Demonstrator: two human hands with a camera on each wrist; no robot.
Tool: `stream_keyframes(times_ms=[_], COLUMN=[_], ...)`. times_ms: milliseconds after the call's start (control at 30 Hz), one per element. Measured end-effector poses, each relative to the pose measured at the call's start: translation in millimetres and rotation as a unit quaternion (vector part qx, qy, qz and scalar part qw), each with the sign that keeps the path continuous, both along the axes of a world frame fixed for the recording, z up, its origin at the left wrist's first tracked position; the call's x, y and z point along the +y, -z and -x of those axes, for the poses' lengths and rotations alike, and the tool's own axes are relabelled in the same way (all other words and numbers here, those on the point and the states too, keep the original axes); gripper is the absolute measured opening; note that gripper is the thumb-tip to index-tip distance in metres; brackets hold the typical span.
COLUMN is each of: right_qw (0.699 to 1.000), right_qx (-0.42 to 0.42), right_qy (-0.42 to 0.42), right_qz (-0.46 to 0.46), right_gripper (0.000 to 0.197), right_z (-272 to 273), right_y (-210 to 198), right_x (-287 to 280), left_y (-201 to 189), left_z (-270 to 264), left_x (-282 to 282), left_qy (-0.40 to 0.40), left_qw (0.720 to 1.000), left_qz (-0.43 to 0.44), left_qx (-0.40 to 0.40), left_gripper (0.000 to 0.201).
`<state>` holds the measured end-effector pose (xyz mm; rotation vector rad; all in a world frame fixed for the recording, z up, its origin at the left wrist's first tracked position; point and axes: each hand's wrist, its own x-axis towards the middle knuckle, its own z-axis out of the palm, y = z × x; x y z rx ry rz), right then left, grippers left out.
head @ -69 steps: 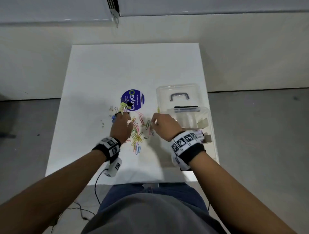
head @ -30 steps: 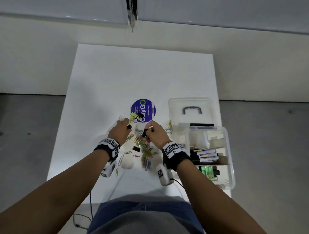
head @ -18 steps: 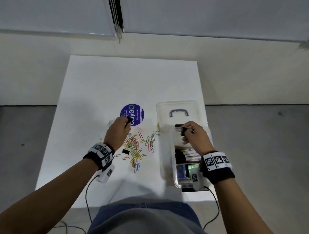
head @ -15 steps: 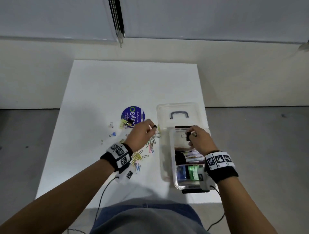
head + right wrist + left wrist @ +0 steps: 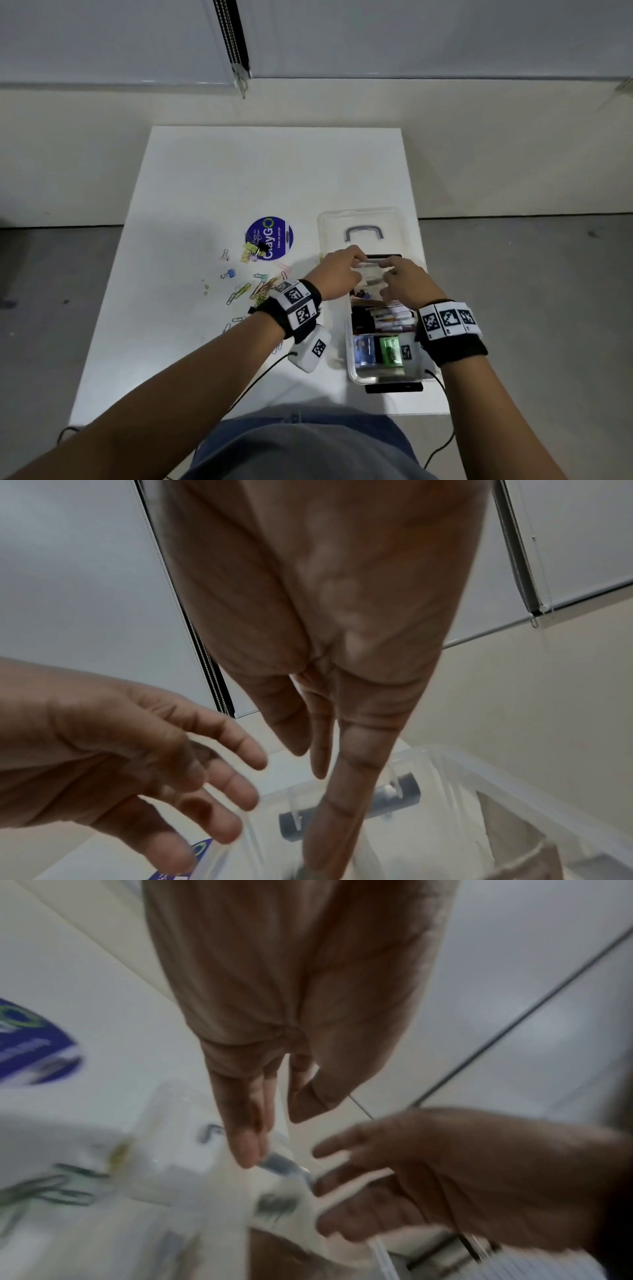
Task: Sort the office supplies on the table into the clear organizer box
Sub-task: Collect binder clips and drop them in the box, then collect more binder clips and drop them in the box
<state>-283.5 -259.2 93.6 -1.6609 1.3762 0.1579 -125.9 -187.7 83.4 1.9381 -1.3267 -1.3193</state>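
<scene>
Clear organizer box (image 5: pixel 356 371) at four o'clock on the white table (image 5: pixel 212 178), walls see-through, markers and blue and green packs inside, its lid (image 5: pixel 329 222) with grey handle flat at its twelve o'clock. Left hand (image 5: pixel 337 274) and right hand (image 5: pixel 406 284) over its far end, fingers loosely extended, nothing gripped. Coloured paper clips (image 5: pixel 255 291) and binder clips (image 5: pixel 253 250) scattered at nine o'clock of the box.

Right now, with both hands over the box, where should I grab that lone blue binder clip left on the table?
Judging from the head view, pinch the blue binder clip across its blue body, coming straight down with the left hand, the nearer one. It lies apart from the paper clip pile on the table, so fingers have room either side. Its wire handles look too thin to grip.
</scene>
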Motion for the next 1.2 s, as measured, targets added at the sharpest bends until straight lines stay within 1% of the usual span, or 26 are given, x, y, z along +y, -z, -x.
stream_keyframes(times_ms=[67, 100, 133, 167, 233, 267, 333, 400, 500, 633, 733, 800, 833, 900, 1000, 1067, 1100, 1133, 1167, 1200], right_qw=[1.0, 1.0, 0.999, 0.999, 0.998, 0.996, 0.993, 0.986, 0.975, 0.965, 0.959, 0.953, 0.95, 0.947, 0.948, 0.954, 0.962, 0.974, 0.986, 0.996], right_qx=[-0.012, -0.018, -0.024, -0.026, -0.043, -0.058, -0.077, -0.064, -0.013, 0.045, 0.071, 0.09, 0.1, 0.114, 0.127, 0.103, 0.085, 0.066, 0.039, 0.004], right_qy=[0.018, 0.023, 0.017, 0.003, -0.024, -0.037, -0.082, -0.144, -0.217, -0.255, -0.272, -0.288, -0.292, -0.292, -0.289, -0.279, -0.257, -0.216, -0.159, -0.085], right_qz=[0.002, 0.007, 0.021, 0.038, 0.051, 0.048, 0.046, 0.056, 0.051, 0.032, 0.027, 0.034, 0.049, 0.075, 0.049, 0.037, 0.033, 0.026, 0.014, -0.018], right_gripper=[0.033, 0.031, 0.029, 0.028, 0.027, 0.027, 0.027, 0.028, 0.035, 0.05, 0.067, 0.073, 0.071, 0.065, 0.069, 0.063, 0.059, 0.053, 0.045, 0.034], right_z=[-0.6, -3.8, -9.7, -18.6, -43.8, -59.8, -96.6, -137.0, -193.0, -235.1, -255.9, -263.4, -265.9, -265.5, -258.7, -253.3, -249.9, -246.0, -242.4, -239.8], right_y=[-5.2, -6.3, -6.7, -6.5, -7.3, -6.8, -3.6, 5.9, 32.8, 67.8, 91.7, 104.6, 110.4, 119.0, 127.3, 127.4, 126.5, 124.5, 124.0, 122.5], right_x=[2.6, 4.2, 5.3, 7.0, 14.3, 19.1, 29.4, 38.3, 47.3, 44.9, 36.6, 34.4, 34.3, 34.0, 31.8, 28.0, 25.2, 22.4, 19.4, 16.7], left_y=[6.5, 11.8, 19.9, 29.3, 50.7, 61.4, 77.9, 87.7, 103.1, 114.6, 118.2, 118.4, 118.7, 120.7, 126.5, 126.9, 128.1, 127.9, 128.5, 128.9], left_z=[-23.7, -39.5, -57.9, -76.9, -115.1, -132.6, -163.1, -186.6, -207.2, -215.3, -223.4, -226.1, -228.2, -231.9, -239.5, -243.2, -244.6, -245.3, -245.7, -245.4], left_x=[7.4, 11.7, 16.6, 21.4, 31.1, 36.2, 47.6, 58.6, 65.2, 68.7, 76.9, 80.5, 83.1, 87.4, 93.1, 93.4, 92.3, 91.0, 90.2, 90.3], left_qy=[-0.063, -0.088, -0.1, -0.104, -0.11, -0.121, -0.152, -0.145, -0.111, -0.093, -0.081, -0.094, -0.101, -0.108, -0.126, -0.146, -0.15, -0.152, -0.154, -0.154], left_qw=[0.997, 0.995, 0.995, 0.994, 0.986, 0.977, 0.954, 0.936, 0.928, 0.933, 0.946, 0.956, 0.96, 0.966, 0.97, 0.969, 0.967, 0.964, 0.961, 0.956], left_qz=[0.004, 0.002, 0.001, -0.003, -0.011, -0.023, -0.076, -0.135, -0.175, -0.139, -0.119, -0.108, -0.103, -0.096, -0.081, -0.039, -0.011, 0.01, 0.02, 0.016], left_qx=[0.042, 0.04, 0.019, -0.017, -0.123, -0.172, -0.246, -0.292, -0.308, -0.317, -0.29, -0.256, -0.239, -0.213, -0.192, -0.195, -0.204, -0.216, -0.23, -0.248], left_gripper=[0.026, 0.024, 0.022, 0.02, 0.022, 0.027, 0.043, 0.051, 0.053, 0.04, 0.031, 0.035, 0.038, 0.04, 0.035, 0.032, 0.03, 0.028, 0.027, 0.027])
